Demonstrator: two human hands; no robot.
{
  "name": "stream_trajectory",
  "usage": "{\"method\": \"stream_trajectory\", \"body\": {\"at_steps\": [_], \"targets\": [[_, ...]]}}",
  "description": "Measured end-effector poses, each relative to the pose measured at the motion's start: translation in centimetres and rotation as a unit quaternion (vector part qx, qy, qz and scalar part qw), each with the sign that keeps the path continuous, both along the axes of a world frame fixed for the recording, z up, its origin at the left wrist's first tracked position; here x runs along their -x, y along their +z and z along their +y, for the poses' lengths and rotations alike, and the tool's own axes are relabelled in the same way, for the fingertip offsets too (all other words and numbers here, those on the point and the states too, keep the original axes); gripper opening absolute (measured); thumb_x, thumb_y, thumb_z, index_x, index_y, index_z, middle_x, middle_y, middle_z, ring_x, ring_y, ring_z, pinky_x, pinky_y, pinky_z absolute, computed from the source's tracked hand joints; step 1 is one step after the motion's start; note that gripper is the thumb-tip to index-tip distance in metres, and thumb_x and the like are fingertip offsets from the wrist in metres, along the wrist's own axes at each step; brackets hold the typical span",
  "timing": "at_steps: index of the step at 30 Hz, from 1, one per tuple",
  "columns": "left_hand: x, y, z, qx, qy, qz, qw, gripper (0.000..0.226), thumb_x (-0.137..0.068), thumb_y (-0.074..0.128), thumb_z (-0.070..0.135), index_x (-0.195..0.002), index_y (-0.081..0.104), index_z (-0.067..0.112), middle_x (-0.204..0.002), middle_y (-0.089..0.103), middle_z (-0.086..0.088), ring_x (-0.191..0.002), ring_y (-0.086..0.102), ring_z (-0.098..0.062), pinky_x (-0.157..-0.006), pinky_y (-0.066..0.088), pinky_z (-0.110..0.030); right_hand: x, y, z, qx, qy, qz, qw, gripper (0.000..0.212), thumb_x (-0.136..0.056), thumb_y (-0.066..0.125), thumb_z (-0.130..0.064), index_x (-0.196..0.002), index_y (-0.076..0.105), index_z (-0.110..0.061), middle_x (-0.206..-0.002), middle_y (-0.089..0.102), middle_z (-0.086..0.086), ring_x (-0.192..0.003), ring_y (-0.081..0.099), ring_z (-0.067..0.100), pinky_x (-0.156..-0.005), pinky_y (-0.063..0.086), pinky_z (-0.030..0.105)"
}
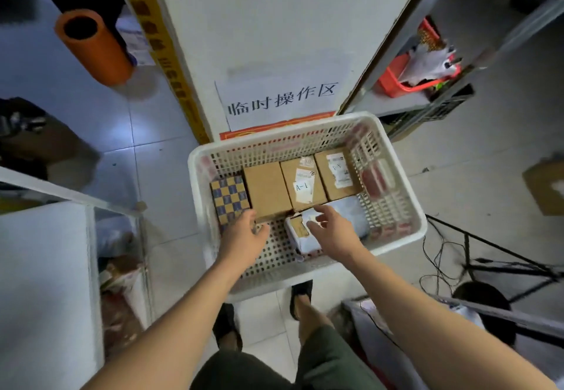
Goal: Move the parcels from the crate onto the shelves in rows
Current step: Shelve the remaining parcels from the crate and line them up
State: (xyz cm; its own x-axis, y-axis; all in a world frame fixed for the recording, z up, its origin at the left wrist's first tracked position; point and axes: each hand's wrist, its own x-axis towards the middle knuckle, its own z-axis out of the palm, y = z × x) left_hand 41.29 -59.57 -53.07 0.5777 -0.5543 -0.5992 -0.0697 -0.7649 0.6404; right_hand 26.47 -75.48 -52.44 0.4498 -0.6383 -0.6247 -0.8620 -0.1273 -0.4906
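Two bare hands are reaching down into a white crate [393, 231] that is sitting on the tiled floor in front of a white panel with a printed sign [282, 98]. Far to the left, an orange roll [93, 46] is lying on the floor, and a white shelf unit [45, 267] is standing at the left edge. Inside the crate, a blue and yellow checkered box [229, 198] is standing against the left wall, and a row of brown boxes is running along the back beside it: a plain brown box [268, 189], then a box marked A-1 [302, 183], then a labelled box [337, 174] nearest the right wall. The left hand [244, 234] is resting at the near edges of the checkered box and the plain brown box, its fingers bent downward; whether it is gripping either box cannot be told. Further right, the right hand [334, 231] is hovering with its fingers spread and relaxed just over a small white parcel [302, 232] lying on the crate floor, holding nothing. A grey bag [351, 211] is lying beside that parcel, in front of the labelled box. On a shelf up to the right, a red basket [396, 81] is sitting with white material in it, and black cables [439, 255] are trailing over the floor at the right.
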Motion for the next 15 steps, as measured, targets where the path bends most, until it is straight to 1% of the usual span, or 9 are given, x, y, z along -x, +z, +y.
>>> {"method": "stream_trajectory", "body": {"at_steps": [2, 3, 5, 7, 8, 9, 11, 13, 15], "targets": [[1.5, -1.9, -2.2, -0.019, 0.015, 0.019, 1.0, 0.054, -0.104, 0.06, 0.039, -0.153, 0.047, 0.02, -0.148, 0.057, -0.001, -0.106, 0.063, -0.012, -0.087, 0.051, -0.026, 1.1, -2.0, -3.0, -0.021, -0.004, 0.014, 1.0, 0.054, -0.103, 0.062, -0.04, -0.152, 0.049, -0.019, -0.14, 0.063, 0.008, -0.121, 0.063, 0.027, -0.096, 0.058, 0.051], [2.2, -2.9, -3.3, -0.028, 0.02, 0.027, 0.999, 0.054, -0.104, 0.06, 0.039, -0.153, 0.047, 0.019, -0.149, 0.056, 0.0, -0.109, 0.063, -0.013, -0.089, 0.052, -0.028, 1.7, -3.1, -4.5, -0.03, -0.006, 0.02, 0.999, 0.055, -0.103, 0.062, -0.04, -0.152, 0.048, -0.019, -0.141, 0.062, 0.008, -0.12, 0.063, 0.027, -0.095, 0.058, 0.051], [3.4, -5.1, -5.5, -0.051, 0.025, 0.035, 0.998, 0.055, -0.103, 0.061, 0.04, -0.152, 0.048, 0.019, -0.151, 0.055, -0.001, -0.121, 0.06, -0.018, -0.1, 0.052, -0.035, 2.6, -5.1, -7.2, -0.039, -0.01, 0.041, 0.998, 0.056, -0.103, 0.062, -0.038, -0.154, 0.046, -0.018, -0.144, 0.06, 0.009, -0.121, 0.063, 0.028, -0.094, 0.058, 0.047], [4.5, -7.5, -7.3, -0.071, 0.024, 0.049, 0.996, 0.056, -0.103, 0.061, 0.04, -0.153, 0.046, 0.018, -0.154, 0.053, -0.002, -0.13, 0.057, -0.022, -0.106, 0.049, -0.037, 3.4, -7.4, -9.5, -0.039, -0.01, 0.064, 0.997, 0.057, -0.104, 0.061, -0.035, -0.155, 0.045, -0.016, -0.149, 0.058, 0.01, -0.123, 0.063, 0.029, -0.086, 0.055, 0.036], [5.0, -9.0, -8.3, -0.082, 0.024, 0.057, 0.995, 0.058, -0.103, 0.062, 0.04, -0.154, 0.045, 0.018, -0.156, 0.051, -0.002, -0.131, 0.056, -0.022, -0.105, 0.048, -0.035, 3.8, -8.9, -10.7, -0.043, -0.01, 0.076, 0.996, 0.058, -0.105, 0.061, -0.035, -0.156, 0.044, -0.015, -0.152, 0.056, 0.01, -0.125, 0.063, 0.03, -0.082, 0.053, 0.032], [5.4, -10.5, -9.2, -0.096, 0.024, 0.065, 0.993, 0.059, -0.104, 0.062, 0.04, -0.155, 0.043, 0.018, -0.157, 0.05, -0.002, -0.128, 0.057, -0.021, -0.099, 0.048, -0.033, 4.2, -10.5, -11.7, -0.048, -0.01, 0.087, 0.995, 0.059, -0.105, 0.061, -0.035, -0.157, 0.043, -0.014, -0.155, 0.053, 0.01, -0.127, 0.062, 0.031, -0.081, 0.052, 0.031], [6.2, -13.7, -10.7, -0.123, 0.026, 0.078, 0.989, 0.059, -0.104, 0.062, 0.039, -0.154, 0.042, 0.016, -0.154, 0.052, -0.004, -0.118, 0.059, -0.02, -0.087, 0.043, -0.028, 4.8, -13.7, -13.5, -0.061, -0.017, 0.111, 0.992, 0.061, -0.105, 0.06, -0.035, -0.159, 0.039, -0.013, -0.158, 0.05, 0.012, -0.131, 0.059, 0.033, -0.088, 0.05, 0.034], [6.9, -17.1, -11.8, -0.147, 0.029, 0.093, 0.984, 0.056, -0.104, 0.063, 0.036, -0.15, 0.044, 0.012, -0.15, 0.053, -0.009, -0.121, 0.06, -0.026, -0.084, 0.041, -0.029, 5.1, -16.7, -15.0, -0.07, -0.03, 0.14, 0.987, 0.062, -0.106, 0.058, -0.032, -0.159, 0.036, -0.01, -0.153, 0.053, 0.017, -0.13, 0.058, 0.035, -0.088, 0.045, 0.033], [7.3, -19.9, -12.7, -0.172, 0.034, 0.106, 0.979, 0.058, -0.103, 0.063, 0.038, -0.149, 0.042, 0.008, -0.148, 0.052, -0.012, -0.123, 0.059, -0.03, -0.082, 0.043, -0.031, 5.2, -19.3, -16.8, -0.062, -0.057, 0.169, 0.982, 0.061, -0.106, 0.058, -0.027, -0.159, 0.035, -0.007, -0.151, 0.053, 0.02, -0.132, 0.057, 0.036, -0.095, 0.045, 0.036]]}}
